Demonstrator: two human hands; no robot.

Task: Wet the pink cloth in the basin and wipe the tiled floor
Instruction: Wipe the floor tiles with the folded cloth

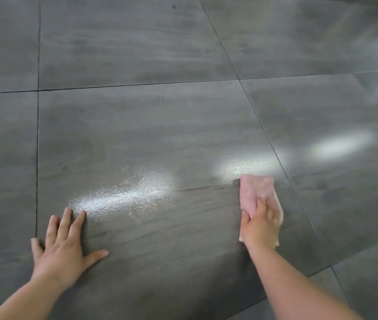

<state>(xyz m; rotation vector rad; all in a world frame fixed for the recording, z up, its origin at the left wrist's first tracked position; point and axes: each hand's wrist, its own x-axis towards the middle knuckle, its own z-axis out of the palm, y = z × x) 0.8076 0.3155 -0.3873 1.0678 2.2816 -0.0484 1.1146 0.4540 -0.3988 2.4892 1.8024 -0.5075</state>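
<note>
**Right hand presses pink cloth to the grey tiles, left hand braced flat**

The head view looks down on a tiled floor of large dark grey tiles, split by thin dark grout lines.

The pink cloth lies flat on the floor in the lower right of the middle tile, close to the slanting grout line on that side. It looks folded into a long pad that points away from the person. The right hand rests on the near half of it, palm down. Its fingers are laid fairly straight along the top of the cloth and press it against the tile, with the thumb along the cloth's left edge. This hand and the cloth's right edge are slightly blurred, so I cannot tell whether any fingertip hooks under the fabric.

The left hand is well apart from the cloth, on the lower left of the same tile. It lies palm down with fingers spread wide and the thumb out to the right, and holds nothing.

Between the two hands, a wet patch glistens with a pebbled sheen, its near end just beside the left fingertips. A second bright glare sits on the floor touching the far edge of the cloth. Softer pale reflections lie on the tile to the right.

Both forearms are bare and enter from the bottom edge.
</note>
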